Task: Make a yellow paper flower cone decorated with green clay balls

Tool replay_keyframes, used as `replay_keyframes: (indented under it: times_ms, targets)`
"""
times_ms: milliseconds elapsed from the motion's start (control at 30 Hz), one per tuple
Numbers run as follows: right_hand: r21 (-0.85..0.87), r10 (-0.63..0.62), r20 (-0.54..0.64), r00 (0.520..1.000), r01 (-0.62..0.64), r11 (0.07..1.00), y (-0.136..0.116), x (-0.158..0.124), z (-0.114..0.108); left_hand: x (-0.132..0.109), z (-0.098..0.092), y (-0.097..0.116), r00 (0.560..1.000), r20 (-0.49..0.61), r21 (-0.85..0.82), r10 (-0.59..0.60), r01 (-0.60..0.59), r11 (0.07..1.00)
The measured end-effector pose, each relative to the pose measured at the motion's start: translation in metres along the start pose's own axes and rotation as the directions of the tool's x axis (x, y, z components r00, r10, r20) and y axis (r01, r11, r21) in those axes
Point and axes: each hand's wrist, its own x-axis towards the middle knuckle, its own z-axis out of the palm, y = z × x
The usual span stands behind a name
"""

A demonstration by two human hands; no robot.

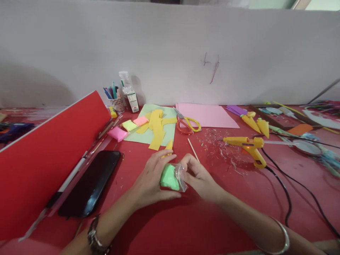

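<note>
Between my two hands is a small clear plastic bag of bright green clay [170, 177], held over the front middle of the red table. My left hand [151, 175] curls around the bag's left side, thumb below and fingers above. My right hand [199, 177] is closed, pinching the clear edge of the bag at its right. A yellow paper cone [169, 145] shows just beyond my left fingertips; whether they touch it is unclear. A thin wooden stick [193, 150] lies past my right hand.
A yellow hot glue gun [245, 142] with a glowing light and trailing cable lies right. Scissors [187, 122], yellow paper strips [157, 129] and pink sheets [207, 115] lie behind. Left are a black phone [90, 184], clay packets [117, 134] and a leaning red board [53, 156].
</note>
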Motion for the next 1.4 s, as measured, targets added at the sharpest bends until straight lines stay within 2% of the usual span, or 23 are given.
replay_keyframes:
  times_ms: [100,200,333,433,533,667,767,867,1067,1133,1200,1300,1400]
  targets:
    - [-0.025,0.019,-0.075,0.997,-0.021,0.999,0.003,0.001,0.001,0.002,-0.001,0.001,0.988,0.129,0.034,-0.084,0.081,0.996]
    - [-0.172,-0.012,-0.163,0.986,-0.016,0.985,0.003,0.002,-0.001,0.006,-0.002,0.005,0.966,0.151,0.061,-0.209,0.202,0.978]
    - [-0.446,-0.045,-0.104,0.994,-0.006,0.895,-0.002,0.005,-0.005,0.008,-0.003,0.005,0.946,0.179,0.040,-0.269,0.267,0.963]
    - [-0.499,-0.011,-0.039,0.999,-0.010,0.866,-0.004,0.005,-0.006,0.008,-0.002,0.000,0.945,0.192,0.028,-0.263,0.263,0.965]
    - [-0.547,0.036,-0.008,0.999,-0.035,0.836,-0.004,0.005,-0.007,0.006,-0.001,-0.004,0.957,0.190,0.070,-0.219,0.209,0.975]
    - [-0.707,0.080,0.036,0.996,-0.031,0.706,-0.003,0.005,-0.008,0.005,0.000,-0.006,0.978,0.195,0.181,-0.079,0.043,0.983]
    - [-0.718,0.119,0.108,0.987,-0.005,0.696,-0.003,0.006,-0.010,0.003,0.000,-0.004,0.977,0.209,0.265,0.038,-0.094,0.960]
    - [-0.737,0.150,0.173,0.973,0.026,0.676,-0.003,0.007,-0.010,0.002,0.001,-0.002,0.974,0.200,0.346,0.108,-0.173,0.922]
    - [-0.888,0.272,0.156,0.949,0.014,0.460,-0.004,0.003,-0.006,0.001,0.003,-0.007,0.959,0.237,0.379,0.157,-0.240,0.893]
    - [-0.867,0.283,0.180,0.942,0.017,0.498,-0.004,0.003,-0.007,0.003,0.002,-0.008,0.960,0.246,0.356,0.135,-0.218,0.909]
    - [-0.776,0.273,0.233,0.933,0.009,0.631,-0.004,0.004,-0.010,0.005,-0.001,-0.006,0.963,0.250,0.323,0.102,-0.183,0.929]
    - [-0.502,0.248,0.303,0.920,-0.067,0.862,-0.004,0.007,-0.015,0.008,-0.005,-0.003,0.969,0.238,0.261,0.065,-0.128,0.957]
    - [-0.228,0.276,0.320,0.906,-0.210,0.951,-0.006,0.007,-0.018,0.009,-0.011,-0.006,0.979,0.198,0.208,0.041,-0.083,0.975]
